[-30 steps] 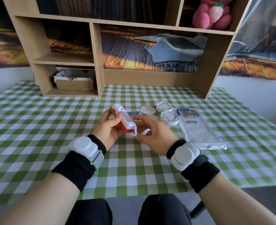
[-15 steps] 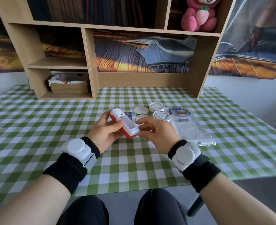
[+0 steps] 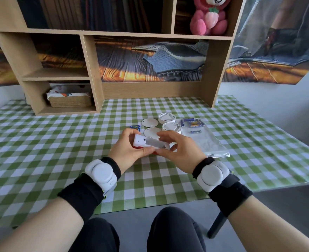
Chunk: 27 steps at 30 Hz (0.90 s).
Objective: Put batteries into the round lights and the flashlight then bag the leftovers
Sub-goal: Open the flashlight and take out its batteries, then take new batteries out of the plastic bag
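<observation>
A white and red flashlight lies level between both hands above the checked table, its open battery bay facing up. My left hand grips its left end, thumb along the near edge. My right hand holds its right end with curled fingers. Behind them two round lights sit with open backs, and two round covers lie flat beside them. A pile of blue batteries and one loose battery rest on a clear plastic bag. A small blue battery pack lies left of the covers.
A wooden shelf unit stands at the back of the green checked table, holding a woven basket in its lower left cubby and a pink plush toy up top. The table's front edge runs just above my knees.
The flashlight has turned from tilted upright in my left hand to lying level between both hands. My right hand has closed onto its right end.
</observation>
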Each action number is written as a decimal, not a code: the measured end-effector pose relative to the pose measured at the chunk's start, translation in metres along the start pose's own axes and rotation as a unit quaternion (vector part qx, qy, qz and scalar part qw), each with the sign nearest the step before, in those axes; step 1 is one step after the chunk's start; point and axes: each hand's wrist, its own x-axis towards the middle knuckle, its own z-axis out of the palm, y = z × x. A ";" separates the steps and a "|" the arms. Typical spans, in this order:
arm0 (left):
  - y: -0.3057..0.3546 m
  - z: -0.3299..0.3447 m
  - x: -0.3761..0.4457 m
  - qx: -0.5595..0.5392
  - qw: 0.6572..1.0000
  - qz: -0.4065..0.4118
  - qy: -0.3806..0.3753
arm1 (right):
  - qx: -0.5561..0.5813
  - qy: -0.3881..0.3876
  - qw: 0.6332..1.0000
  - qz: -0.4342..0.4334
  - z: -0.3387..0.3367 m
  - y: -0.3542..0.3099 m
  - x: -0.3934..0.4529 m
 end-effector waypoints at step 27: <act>0.080 0.084 0.082 0.295 0.949 0.072 -0.083 | -0.195 0.111 0.968 0.113 -0.094 0.056 0.012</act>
